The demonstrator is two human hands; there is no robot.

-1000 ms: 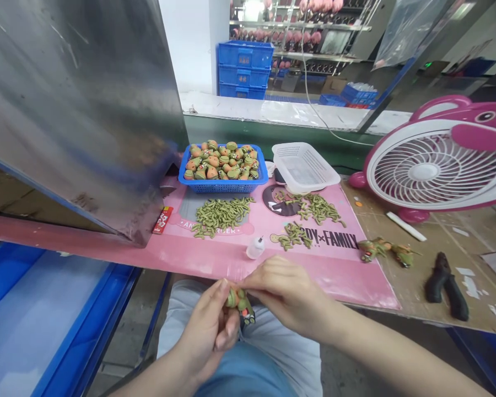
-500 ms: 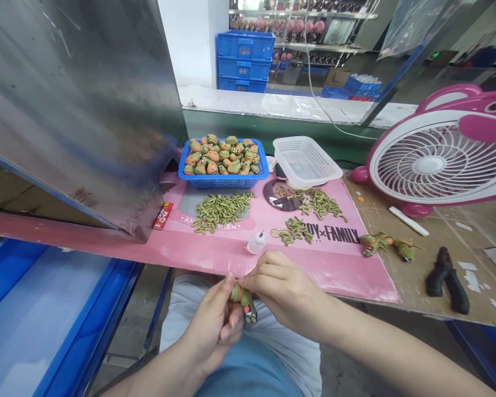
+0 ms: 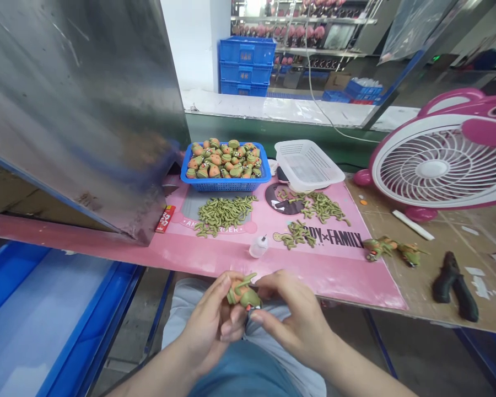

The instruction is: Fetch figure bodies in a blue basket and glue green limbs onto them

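A small green-and-orange toy figure [image 3: 243, 295] is held over my lap, just off the table's front edge. My left hand [image 3: 206, 314] is closed around its left side. A thin green limb sticks out from the figure's upper side. Close on the figure's right is my right hand [image 3: 301, 317], its thumb and forefinger apart; whether the thumb tip touches the head I cannot tell. Beyond the hands stands a small clear bottle [image 3: 258, 246] with a thin dark tip. Green limb pieces lie in a big pile [image 3: 225, 212] and a smaller pile [image 3: 300, 234].
Behind the piles sit a blue basket [image 3: 227, 186] full of figure bodies and a white basket [image 3: 310, 179]. To the right are a pink fan [image 3: 434, 165], two finished-looking figures [image 3: 380, 247] and black-handled pliers [image 3: 454, 286]. A metal panel [image 3: 86, 99] rises at left.
My right hand has opened from its pinch at the figure and moved slightly right. The figure has turned in my left hand, and its thin green limb now shows. The view has shifted slightly.
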